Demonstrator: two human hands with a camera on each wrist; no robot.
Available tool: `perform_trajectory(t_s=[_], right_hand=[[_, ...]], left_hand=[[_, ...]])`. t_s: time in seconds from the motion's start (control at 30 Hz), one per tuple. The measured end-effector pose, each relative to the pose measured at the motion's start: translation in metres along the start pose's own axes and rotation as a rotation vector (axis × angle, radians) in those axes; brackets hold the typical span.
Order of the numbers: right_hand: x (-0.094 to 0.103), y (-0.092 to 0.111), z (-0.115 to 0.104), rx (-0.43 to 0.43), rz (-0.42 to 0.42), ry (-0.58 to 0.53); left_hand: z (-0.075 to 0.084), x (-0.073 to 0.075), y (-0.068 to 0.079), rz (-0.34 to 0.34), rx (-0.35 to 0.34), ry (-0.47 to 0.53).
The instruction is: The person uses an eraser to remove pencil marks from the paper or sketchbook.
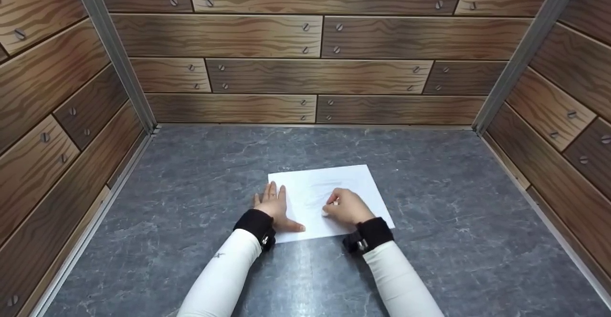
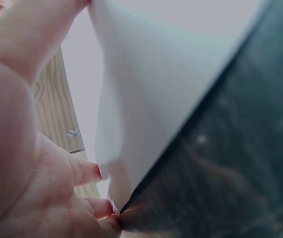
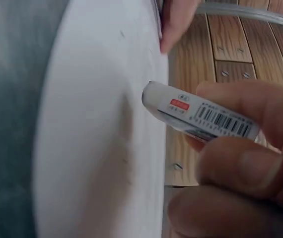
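A white sheet of paper (image 1: 305,197) lies on the grey surface, with faint grey pencil-like strokes across its middle. My left hand (image 1: 274,207) rests on the sheet's left edge, fingers spread and thumb pointing right along the near side. In my right hand (image 1: 352,207), thumb and fingers pinch a white eraser (image 3: 201,113) in a printed sleeve with a barcode and a red label. The eraser's bare, slightly grey end points down at the sheet, close over the strokes. In the right wrist view, small dark specks dot the paper (image 3: 92,74).
A dark grey marbled tabletop (image 1: 200,174) surrounds the sheet. Wood-patterned panels (image 1: 267,76) with printed screws wall the back and both sides. Metal strips (image 1: 112,40) run up the back corners. Black bands (image 1: 255,224) with small cameras circle both wrists.
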State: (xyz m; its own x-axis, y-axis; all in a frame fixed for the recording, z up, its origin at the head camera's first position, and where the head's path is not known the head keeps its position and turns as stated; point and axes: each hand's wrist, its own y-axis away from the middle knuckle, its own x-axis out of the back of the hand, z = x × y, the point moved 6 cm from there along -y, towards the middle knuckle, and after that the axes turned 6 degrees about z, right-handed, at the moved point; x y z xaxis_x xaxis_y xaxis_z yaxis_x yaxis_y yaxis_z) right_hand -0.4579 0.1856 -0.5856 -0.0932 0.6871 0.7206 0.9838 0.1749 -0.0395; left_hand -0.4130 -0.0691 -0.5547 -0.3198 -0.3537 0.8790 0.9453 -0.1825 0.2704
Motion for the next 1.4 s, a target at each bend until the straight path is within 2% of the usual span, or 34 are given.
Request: perform_trajectory(t_s=[0.07, 0.17, 0.23, 0.33, 0.47, 0.53, 0.77, 0.83, 0.97, 1.07, 1.27, 1.33, 1.4], right_hand=[[0.004, 0.002, 0.004, -0.05, 0.023, 0.021], [0.023, 0.005, 0.016, -0.143, 0.098, 0.068], [0.031, 0.006, 0.021, -0.17, 0.137, 0.099], [0.026, 0.005, 0.015, -0.134, 0.138, 0.086], [0.0, 0.003, -0.003, -0.038, 0.057, 0.008], [-0.007, 0.004, -0.009, -0.032, 0.029, -0.009], [0.012, 0.008, -0.003, -0.123, 0.166, 0.138], [0.011, 0.008, -0.007, -0.107, 0.17, 0.142], [-0.008, 0.009, -0.022, -0.024, 0.092, 0.066], [-0.015, 0.01, -0.026, -0.02, 0.057, 0.034], [0.01, 0.008, -0.005, -0.113, 0.164, 0.14], [0.013, 0.006, 0.0, -0.108, 0.17, 0.168], [0.007, 0.006, -0.007, -0.084, 0.175, 0.15]], left_hand=[[0.0, 0.0, 0.0, -0.005, 0.002, 0.005], [0.001, 0.0, 0.001, -0.011, 0.003, 0.01], [0.002, 0.001, 0.002, -0.013, 0.003, 0.008], [0.002, 0.001, 0.002, -0.009, 0.002, 0.001], [0.001, -0.001, -0.001, 0.001, 0.0, -0.005], [0.001, -0.001, -0.002, 0.005, -0.001, -0.006], [0.002, 0.0, -0.001, 0.004, -0.005, -0.016], [0.002, 0.0, 0.0, 0.004, -0.006, -0.015], [0.0, 0.0, 0.001, 0.005, -0.005, -0.013], [-0.001, -0.002, 0.0, 0.0, -0.001, -0.012], [0.001, -0.001, -0.001, 0.004, 0.006, -0.001], [0.002, -0.001, -0.001, 0.009, 0.005, -0.005], [0.002, -0.001, -0.002, 0.016, 0.002, -0.01]])
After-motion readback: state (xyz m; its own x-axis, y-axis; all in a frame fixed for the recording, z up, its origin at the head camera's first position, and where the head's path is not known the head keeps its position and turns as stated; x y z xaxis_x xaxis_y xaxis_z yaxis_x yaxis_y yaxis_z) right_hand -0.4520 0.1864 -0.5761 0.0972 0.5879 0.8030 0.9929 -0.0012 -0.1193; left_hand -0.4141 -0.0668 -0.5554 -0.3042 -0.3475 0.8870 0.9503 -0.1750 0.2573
